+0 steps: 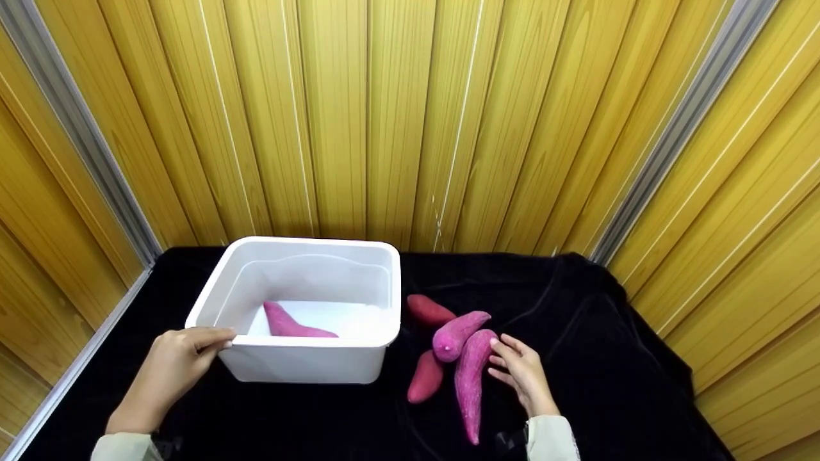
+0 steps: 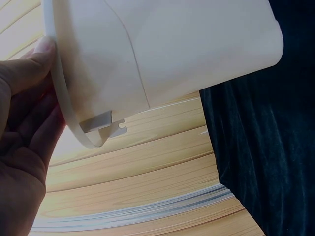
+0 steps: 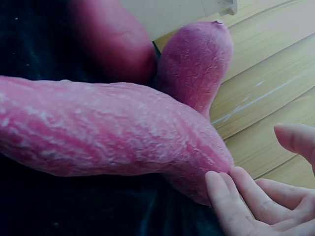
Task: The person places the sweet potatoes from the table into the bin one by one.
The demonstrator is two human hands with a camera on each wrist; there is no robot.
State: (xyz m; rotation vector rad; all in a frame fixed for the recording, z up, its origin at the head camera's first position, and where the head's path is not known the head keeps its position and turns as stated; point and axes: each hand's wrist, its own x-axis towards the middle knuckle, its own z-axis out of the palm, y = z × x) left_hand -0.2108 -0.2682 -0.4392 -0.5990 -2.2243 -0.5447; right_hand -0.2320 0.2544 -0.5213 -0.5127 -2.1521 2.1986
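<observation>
Left hand (image 1: 179, 358) grips bin (image 1: 307, 363) | right hand (image 1: 524, 374) apparently touches long sweet potato (image 1: 472, 383)

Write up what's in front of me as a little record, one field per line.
Left hand: grips the white bin by its near-left rim
Right hand: fingertips touch the long sweet potato; thumb apart
Inside bin: one pink sweet potato
Right of bin: long sweet potato, shorter pink one, two red ones
Surface: black cloth
Backdrop: yellow wood-look panels

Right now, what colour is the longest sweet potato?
Longest sweet potato: pink with pale streaks, clearest from the right wrist.
</observation>
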